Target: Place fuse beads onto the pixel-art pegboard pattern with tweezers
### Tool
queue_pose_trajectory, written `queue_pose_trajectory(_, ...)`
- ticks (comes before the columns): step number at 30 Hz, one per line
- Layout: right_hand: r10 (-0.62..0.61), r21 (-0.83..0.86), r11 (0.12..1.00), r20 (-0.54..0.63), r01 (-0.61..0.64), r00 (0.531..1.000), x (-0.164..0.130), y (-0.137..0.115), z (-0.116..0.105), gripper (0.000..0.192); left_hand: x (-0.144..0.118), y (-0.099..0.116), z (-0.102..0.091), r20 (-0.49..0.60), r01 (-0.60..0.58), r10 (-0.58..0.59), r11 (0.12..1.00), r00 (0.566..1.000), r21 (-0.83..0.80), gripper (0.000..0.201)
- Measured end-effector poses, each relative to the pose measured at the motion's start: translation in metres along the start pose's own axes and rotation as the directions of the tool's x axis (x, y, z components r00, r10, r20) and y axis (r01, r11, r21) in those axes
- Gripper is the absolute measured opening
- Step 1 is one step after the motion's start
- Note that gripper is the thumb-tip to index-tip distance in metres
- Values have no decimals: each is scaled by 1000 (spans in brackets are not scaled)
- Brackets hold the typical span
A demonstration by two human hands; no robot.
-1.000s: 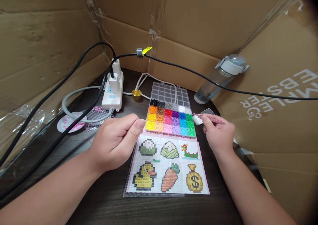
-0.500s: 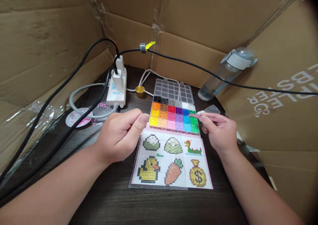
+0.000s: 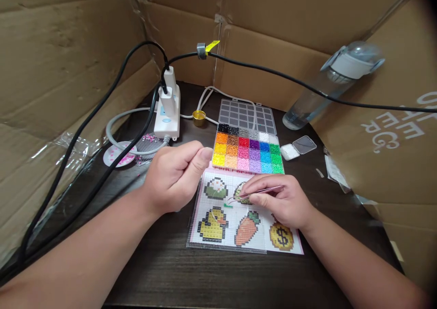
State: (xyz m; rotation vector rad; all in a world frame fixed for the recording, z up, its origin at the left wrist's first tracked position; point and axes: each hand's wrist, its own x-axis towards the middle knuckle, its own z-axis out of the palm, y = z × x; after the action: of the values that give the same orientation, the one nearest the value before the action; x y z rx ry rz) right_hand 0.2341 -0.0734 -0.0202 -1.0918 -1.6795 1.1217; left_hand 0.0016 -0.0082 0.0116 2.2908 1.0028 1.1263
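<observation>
Brown cardboard walls (image 3: 269, 40) box in the dark surface (image 3: 164, 272) on the far, left and right sides. Black cable (image 3: 266, 68) with a yellow tag spans the far side, crossing the view of the clear bottle (image 3: 316, 98) at far right. White power strip (image 3: 167, 124) far left, two plugs in it, gold cup (image 3: 199, 119) to its right. Left of the work: white dish (image 3: 114, 156) with pink bits, beside a perforated sheet (image 3: 143, 160), pale cord looping over that area. Small white box (image 3: 290, 152), lid open, right of the bead case.

Bead case (image 3: 248, 149) sits open mid-scene, colours sorted by compartment, lid (image 3: 246, 115) folded to the far side, pale cord across it. Pattern sheet (image 3: 212, 169) directly near of the case; clear pegboard (image 3: 225, 248) over its left and middle part, near edge sticking out. Short row of green beads (image 3: 227, 205) on the pegboard, between the rice-ball, duck and carrot pictures.

Right hand (image 3: 282, 200) comes in from near right, low over the sheet, palm down, covering part of the far-middle picture and the money bag's top. Grip pinches pink tweezers (image 3: 269, 189), tips pointing left, right at the green beads; contact unclear.

Left hand (image 3: 177, 177) comes from near left, fist curled, thumb pressed on the index finger, beside the sheet's far-left corner. Can't tell if anything's inside.
</observation>
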Motion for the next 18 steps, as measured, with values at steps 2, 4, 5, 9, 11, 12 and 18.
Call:
queue_pose_trajectory(2,20,-11,1000,10,-20,1000,0,1,-1,9,0,1,0,4,6,-6,1000,1000,1,36)
queue_pose_trajectory(4,31,-19,999,17,-31,999,1,1,-1,9,0,1,1,3,12,-12,1000,1000,5,36)
queue_pose_trajectory(5,30,-21,999,16,-30,999,1,1,0,9,0,1,1,2,13,-13,1000,1000,8,36)
queue_pose_trajectory(9,22,-33,999,24,-21,999,2,-1,2,10,0,0,1,-4,3,-3,1000,1000,23,36)
queue_pose_trajectory(11,22,-38,999,35,-21,999,2,-1,3,10,0,0,1,-8,1,-1,1000,1000,28,36)
queue_pose_trajectory(12,24,-43,999,39,-23,999,2,-1,3,10,0,0,0,-9,0,0,1000,1000,30,36)
queue_pose_trajectory(18,33,-43,999,41,-31,999,2,0,4,10,0,0,0,-7,-4,4,1000,1000,24,36)
